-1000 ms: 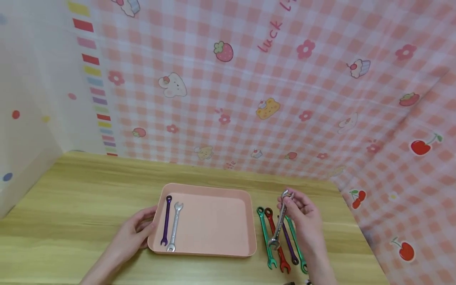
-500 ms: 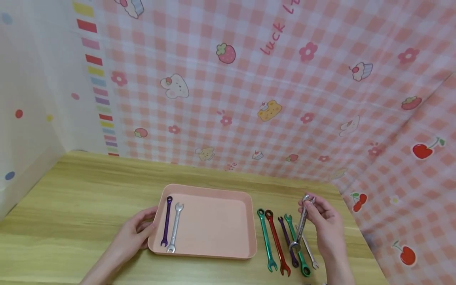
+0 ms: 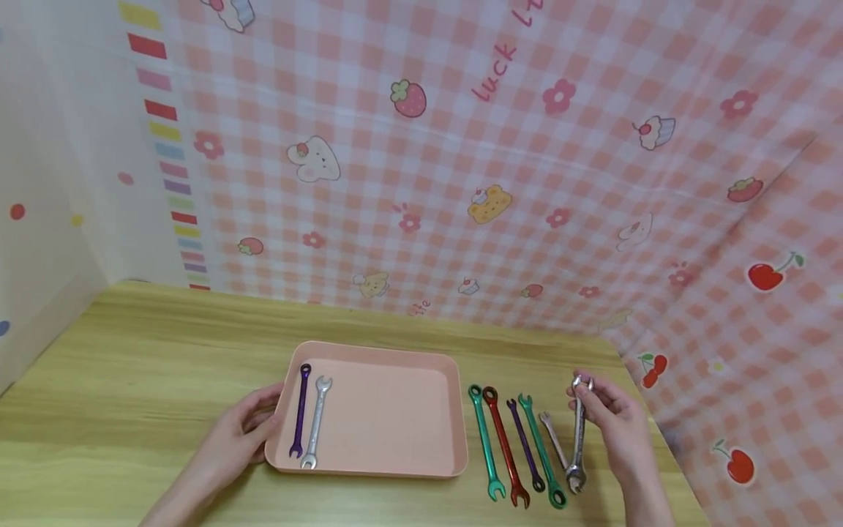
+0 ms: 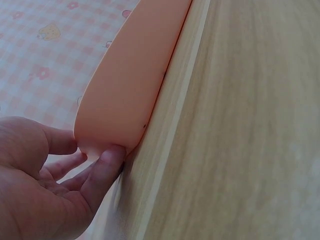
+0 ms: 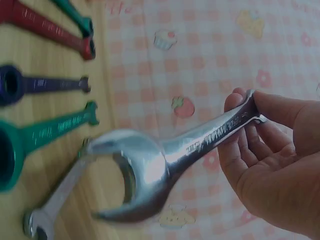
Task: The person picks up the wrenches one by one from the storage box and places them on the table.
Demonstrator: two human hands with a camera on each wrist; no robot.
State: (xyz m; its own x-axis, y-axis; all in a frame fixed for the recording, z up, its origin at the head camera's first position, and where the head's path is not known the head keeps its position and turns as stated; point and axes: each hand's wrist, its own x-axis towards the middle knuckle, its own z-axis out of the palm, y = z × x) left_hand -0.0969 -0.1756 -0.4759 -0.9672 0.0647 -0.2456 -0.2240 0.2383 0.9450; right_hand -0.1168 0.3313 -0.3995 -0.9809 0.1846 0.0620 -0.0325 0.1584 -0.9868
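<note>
My right hand (image 3: 617, 419) pinches the upper end of a silver open-end wrench (image 3: 579, 435) between thumb and fingers. In the right wrist view, the open jaw at its other end points toward the camera, raised beside the row of wrenches. My left hand (image 4: 60, 180) grips a corner of the pink tray (image 3: 374, 474), thumb on its near side and fingers at its left end. Inside the tray, at the left, lie a purple wrench (image 3: 300, 410) and a silver open-end wrench (image 3: 317, 423), side by side.
Right of the tray, a row of wrenches lies on the wooden table (image 3: 178, 337): green (image 3: 486, 442), red (image 3: 505, 445), purple (image 3: 525, 444), green (image 3: 543, 450) and a small silver one (image 3: 553, 436). A pink checked cloth (image 3: 435, 154) hangs behind.
My right hand has carried the silver wrench rightward, from above the coloured wrenches to the row's right end. The small silver wrench now shows. My left hand stays at the tray.
</note>
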